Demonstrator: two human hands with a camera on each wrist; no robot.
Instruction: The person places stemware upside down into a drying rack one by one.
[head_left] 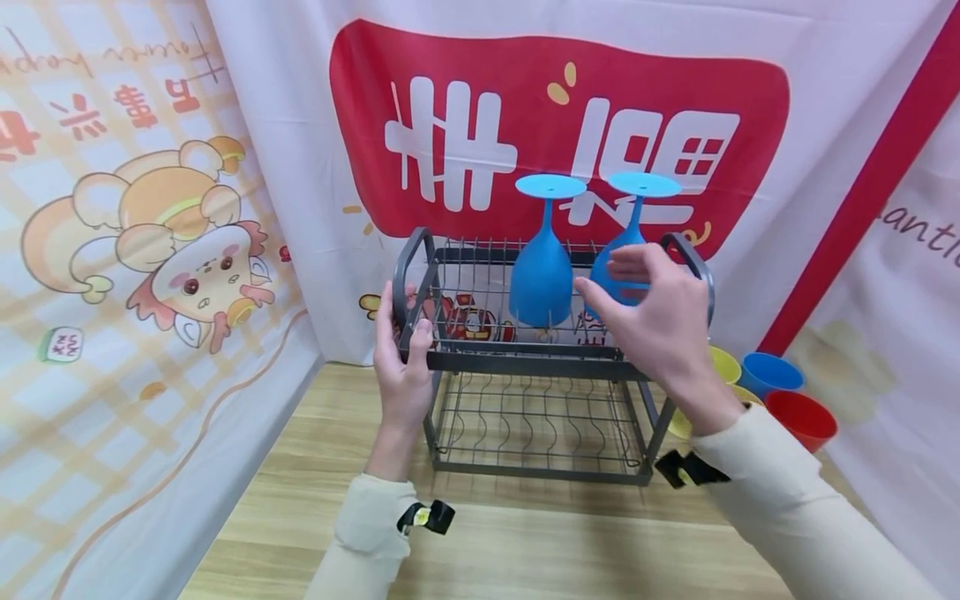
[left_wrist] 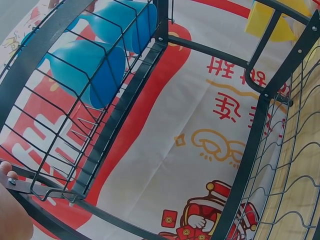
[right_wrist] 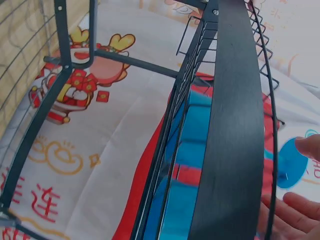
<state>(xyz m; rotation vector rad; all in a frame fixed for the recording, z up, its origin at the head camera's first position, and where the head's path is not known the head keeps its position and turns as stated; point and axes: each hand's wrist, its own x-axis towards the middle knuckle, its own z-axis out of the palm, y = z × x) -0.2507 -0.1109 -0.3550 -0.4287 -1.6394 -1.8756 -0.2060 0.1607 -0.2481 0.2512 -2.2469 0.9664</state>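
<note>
A dark two-tier wire dish rack [head_left: 517,364] stands on the wooden table. Upside down on its upper tier are two blue plastic goblets, their round feet upward. The left goblet [head_left: 542,283] stands near the tier's middle, and the right goblet [head_left: 609,265] leans slightly beside it. My left hand [head_left: 405,383] grips the rack's left end, thumb at the front and fingers round the side. My right hand [head_left: 667,325] is at the right goblet, thumb and fingers spread apart, overlapping its bowl. In the right wrist view, thumb and fingertips [right_wrist: 295,215] show near a goblet's foot [right_wrist: 292,162].
Right of the rack stand several plastic cups: a blue cup [head_left: 772,373], a red cup [head_left: 802,419] and yellow ones [head_left: 724,364], partly behind my right forearm. Printed cloth [head_left: 285,167] hangs behind and at both sides. The rack's lower tier [head_left: 536,425] has wavy wires.
</note>
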